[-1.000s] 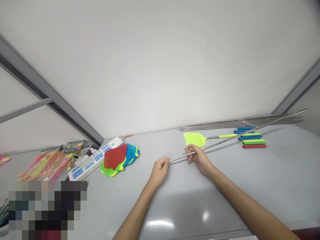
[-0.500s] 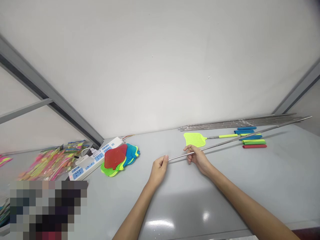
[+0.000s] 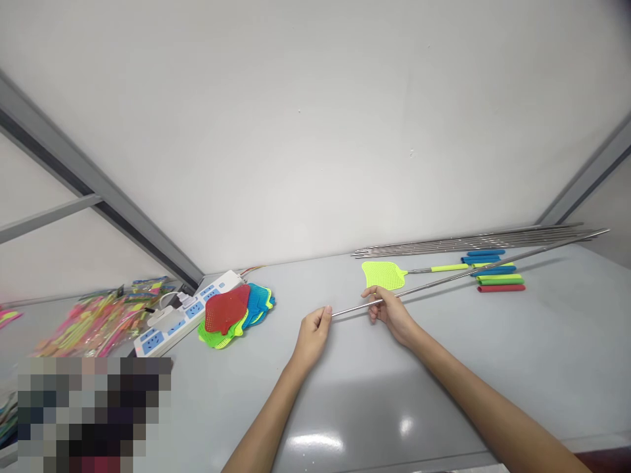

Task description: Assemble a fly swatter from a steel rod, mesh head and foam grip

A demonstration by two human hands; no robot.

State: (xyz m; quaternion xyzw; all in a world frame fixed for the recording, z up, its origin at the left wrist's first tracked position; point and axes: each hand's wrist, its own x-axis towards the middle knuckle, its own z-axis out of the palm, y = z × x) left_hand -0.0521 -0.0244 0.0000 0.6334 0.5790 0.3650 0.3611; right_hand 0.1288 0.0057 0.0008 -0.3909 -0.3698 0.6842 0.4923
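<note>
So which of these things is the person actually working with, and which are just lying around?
In use: the steel rod, gripped by the right hand, with the left hand at its near end.

Lying about: a lime fly swatter, loose steel rods, coloured handle sleeves, a pile of swatter heads, a power strip, bright plastic-wrapped packets.

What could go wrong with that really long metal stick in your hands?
The long steel rod is held only near one end, by the left hand and right hand, so its far tip might swing about. It could knock the lime-green fly swatter, the foam grips or the row of steel rods lying nearby.
</note>
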